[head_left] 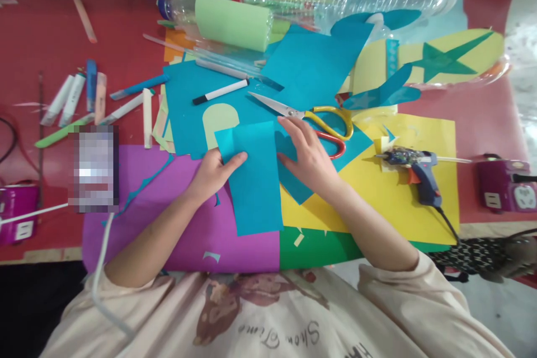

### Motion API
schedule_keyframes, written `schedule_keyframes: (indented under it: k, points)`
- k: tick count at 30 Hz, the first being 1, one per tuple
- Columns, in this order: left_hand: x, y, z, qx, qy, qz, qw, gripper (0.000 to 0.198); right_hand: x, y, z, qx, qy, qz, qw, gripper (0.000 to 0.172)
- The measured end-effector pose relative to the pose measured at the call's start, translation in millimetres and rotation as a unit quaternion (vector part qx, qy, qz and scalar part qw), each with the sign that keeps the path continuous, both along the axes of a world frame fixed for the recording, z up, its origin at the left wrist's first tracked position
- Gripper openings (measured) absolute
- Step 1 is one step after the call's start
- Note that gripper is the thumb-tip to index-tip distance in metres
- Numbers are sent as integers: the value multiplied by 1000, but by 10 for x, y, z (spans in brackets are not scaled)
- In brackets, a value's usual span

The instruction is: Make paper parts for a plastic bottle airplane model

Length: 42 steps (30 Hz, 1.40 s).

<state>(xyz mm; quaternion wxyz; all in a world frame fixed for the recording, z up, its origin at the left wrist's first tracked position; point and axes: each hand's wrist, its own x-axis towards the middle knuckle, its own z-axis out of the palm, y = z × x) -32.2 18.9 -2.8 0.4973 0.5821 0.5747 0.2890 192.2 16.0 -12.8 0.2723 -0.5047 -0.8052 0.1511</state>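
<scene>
Work looks partway along: on the worktop (pixel 37 45), a green star (pixel 438 61) already sits on a pale yellow form towards the far right corner, blue cut shapes (pixel 384 92) lie just beside it, and scraps (pixel 212 257) dot the near edge. Left to shape, it seems, is the plain, straight-sided blue paper piece (pixel 258 190), midway along the near edge, uncut into any figure. The left hand (pixel 212 176) pinches its left side, thumb on top; the right hand (pixel 310 156) is loosely spread at its right side, though whether it touches the paper I cannot tell. Scissors (pixel 289 111) lie just beyond that hand, ungripped, and a glue gun (pixel 425 179) rests idle towards the right edge.
</scene>
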Motion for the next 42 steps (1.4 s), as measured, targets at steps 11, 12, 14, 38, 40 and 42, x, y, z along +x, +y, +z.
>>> schedule_keyframes:
  k: [11,12,14,38,40,42]
  points:
    - [129,292,-52,15,-88,145,985,37,-155,-256,60,34,-28,229,972,42]
    - [133,285,-63,13,-81,150,985,36,-159,-256,65,32,-26,260,965,37]
    - [132,250,-88,-12,-75,154,985,36,-160,-244,65,30,-16,306,951,29]
    - [75,-52,-422,-97,-146,-10,984,62,-130,-150,8,-109,248,-52,961,39]
    - [58,-60,-443,-77,-131,-16,988,63,-136,-147,4,-134,270,-65,951,42]
    - [60,-54,-433,-39,-115,-21,992,63,-140,-144,3,-153,289,-69,942,42]
